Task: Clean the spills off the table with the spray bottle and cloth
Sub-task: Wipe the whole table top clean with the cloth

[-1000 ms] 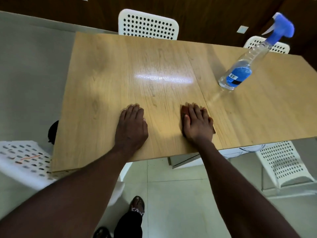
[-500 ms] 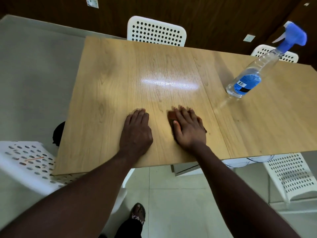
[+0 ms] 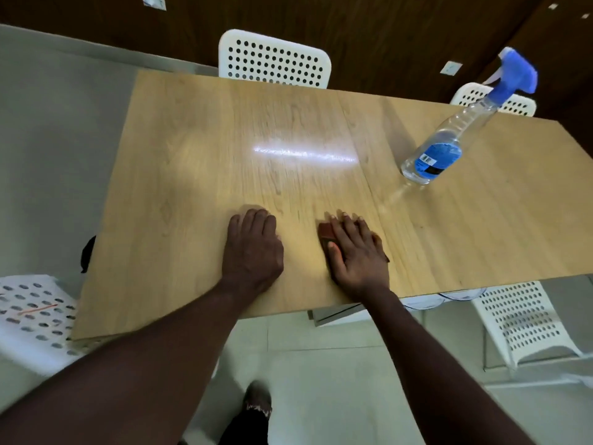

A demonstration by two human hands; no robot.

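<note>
spray bottle: clear, blue trigger, blue label, upright, far right on table | cloth: dark red, flat, near centre, mostly under right hand

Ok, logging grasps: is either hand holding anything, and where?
Nothing gripped: right hand presses flat on the red-brown cloth; left hand rests on the wooden table.

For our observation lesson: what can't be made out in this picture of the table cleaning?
Head view throughout.
Cloth: mostly hidden under the right hand.
Spray bottle label: print too small.
Spills on the table: none discernible, glare and blur.
Chair at left: blurred, cut by frame edge.
</note>
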